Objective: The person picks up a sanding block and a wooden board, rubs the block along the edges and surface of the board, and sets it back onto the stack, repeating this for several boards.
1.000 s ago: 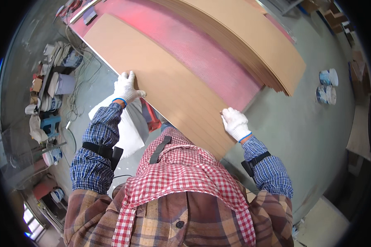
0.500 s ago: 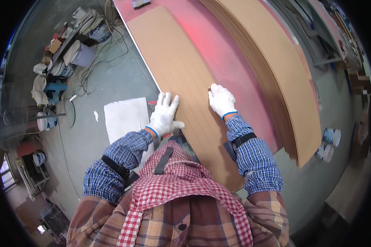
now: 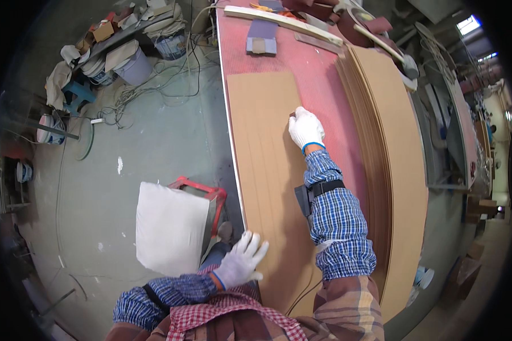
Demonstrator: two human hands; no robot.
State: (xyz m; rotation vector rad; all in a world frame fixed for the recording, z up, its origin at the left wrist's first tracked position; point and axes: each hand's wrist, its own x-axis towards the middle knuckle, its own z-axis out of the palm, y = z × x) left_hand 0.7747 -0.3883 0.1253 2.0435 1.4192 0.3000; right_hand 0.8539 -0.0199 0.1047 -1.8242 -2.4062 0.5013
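A long tan board, faintly streaked along its length, lies flat on a red textured table top. My left hand, in a white knit glove, rests at the board's near left edge with its fingers spread. Farther up, my gloved right hand is closed at the right edge of the board. A small dark bit shows at its fingertips, too hidden to name. To the right stands a tall stack of similar boards.
A purple-grey block and a pale wooden strip lie at the table's far end. On the left, a white-covered stool-like stand with a red frame stands on the floor. Buckets and loose cables are beyond.
My right hand has moved toward the far end of the board along its right edge. My left hand is nearer my body. The view has tilted up, showing more of the table's far end.
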